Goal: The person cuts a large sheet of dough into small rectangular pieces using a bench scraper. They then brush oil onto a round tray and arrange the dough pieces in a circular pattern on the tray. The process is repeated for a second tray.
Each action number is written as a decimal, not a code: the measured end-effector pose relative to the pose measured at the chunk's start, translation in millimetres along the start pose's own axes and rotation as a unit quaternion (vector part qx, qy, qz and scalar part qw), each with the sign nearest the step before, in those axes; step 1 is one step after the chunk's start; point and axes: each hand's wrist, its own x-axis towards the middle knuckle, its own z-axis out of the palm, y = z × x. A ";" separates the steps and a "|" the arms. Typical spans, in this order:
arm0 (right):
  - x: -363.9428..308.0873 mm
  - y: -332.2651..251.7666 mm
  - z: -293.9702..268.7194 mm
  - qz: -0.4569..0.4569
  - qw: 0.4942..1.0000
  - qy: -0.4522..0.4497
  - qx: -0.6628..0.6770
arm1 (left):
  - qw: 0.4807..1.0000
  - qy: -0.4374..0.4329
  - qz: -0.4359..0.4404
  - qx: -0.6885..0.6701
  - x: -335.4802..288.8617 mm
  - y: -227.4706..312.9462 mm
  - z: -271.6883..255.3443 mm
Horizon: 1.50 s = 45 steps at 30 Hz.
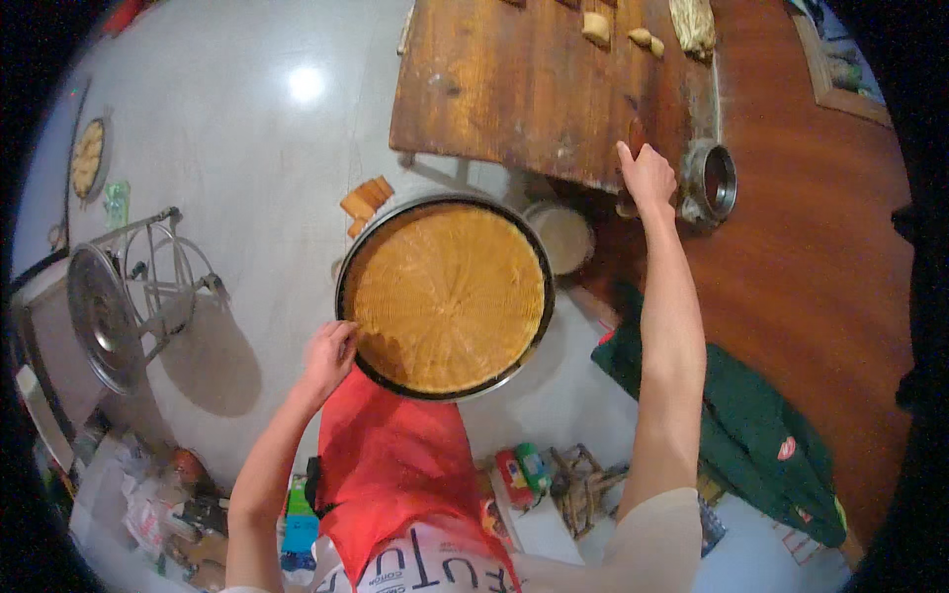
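A large round pan (543,255) with a dark rim is in front of my body, above my red apron. Inside it lies a flat golden-brown layer (455,296) with fine lines spreading from the centre and a darker patch at its lower left. At the pan's left rim, my left hand (333,352) has its fingers curled over the edge. My right arm stretches far forward to the near right corner of a wooden table (494,89). There my right hand (649,179) closes around a brown stick-like thing (636,130), mostly hidden by the hand.
Pale dough pieces (595,29) and a pale bundle (692,27) sit on the table. Right of its corner is a metal pot (714,183); below stands a whitish bucket (560,237). A metal stand (104,316) is at left, a dark green jacket (751,425) at right.
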 end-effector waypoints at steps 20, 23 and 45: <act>-430.5 63.1 263.7 0.270 0.838 -0.233 0.412 | 0.993 -0.068 -0.064 0.067 198.8 -47.3 -1.2; -448.7 47.1 284.0 0.335 0.629 -0.249 0.656 | 0.990 -0.070 -0.077 0.093 210.2 -52.5 -4.2; -402.7 72.0 177.0 0.169 0.811 -0.076 0.555 | 0.981 0.048 -0.179 -0.050 -13.4 -57.2 -55.7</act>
